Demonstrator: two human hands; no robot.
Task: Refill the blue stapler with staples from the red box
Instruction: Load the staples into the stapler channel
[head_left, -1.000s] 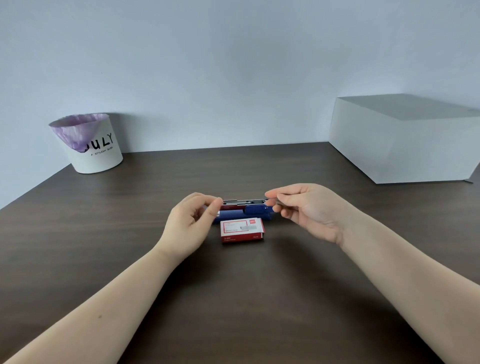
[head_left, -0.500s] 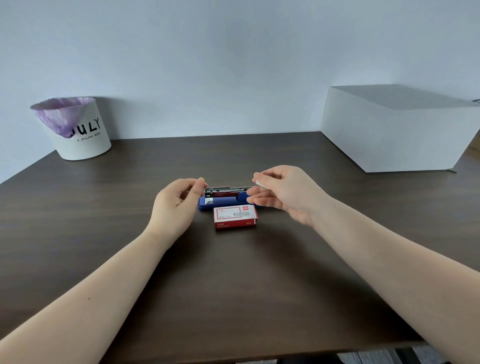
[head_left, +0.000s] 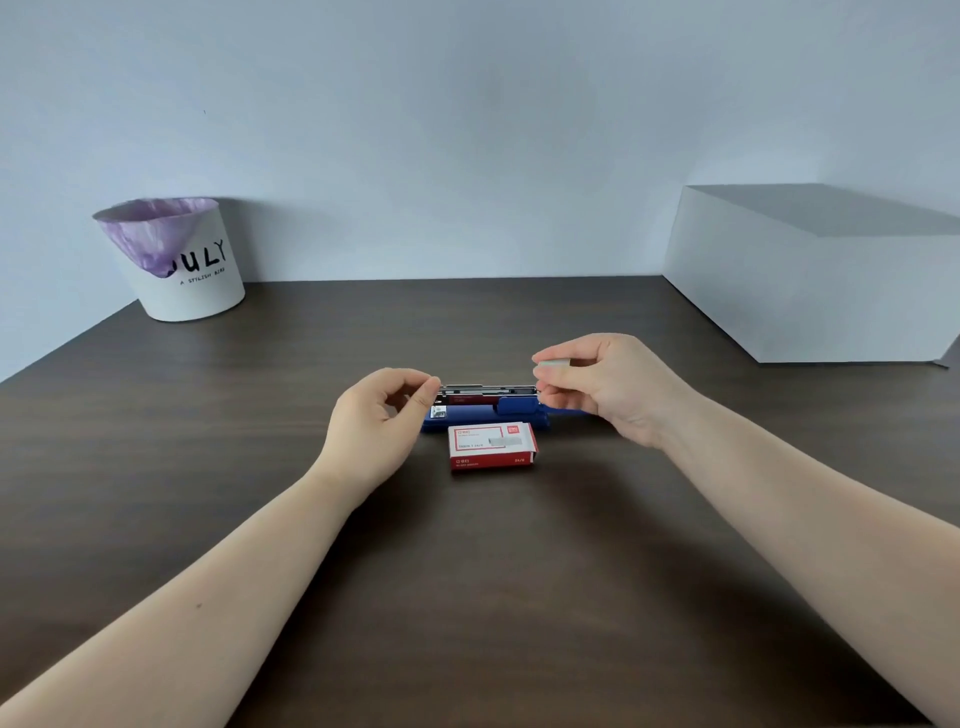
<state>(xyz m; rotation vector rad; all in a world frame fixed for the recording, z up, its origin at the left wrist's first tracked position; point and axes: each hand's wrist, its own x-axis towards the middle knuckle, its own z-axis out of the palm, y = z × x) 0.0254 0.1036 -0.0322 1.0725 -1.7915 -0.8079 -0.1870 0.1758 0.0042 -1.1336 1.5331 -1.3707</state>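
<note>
Right hand (head_left: 613, 387) has lifted slightly, pinching a small pale staple strip (head_left: 552, 362) above the stapler's far end. Left hand (head_left: 382, 415) pinches the stapler (head_left: 488, 410) front. Red box (head_left: 492, 446) sits just nearer, between the hands. Loading likely next.

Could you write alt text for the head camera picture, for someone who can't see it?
Two bare hands work at an open blue stapler on a dark table; the right hand pinches a staple strip, the left hand touches its end. A red box lies in front.
</note>
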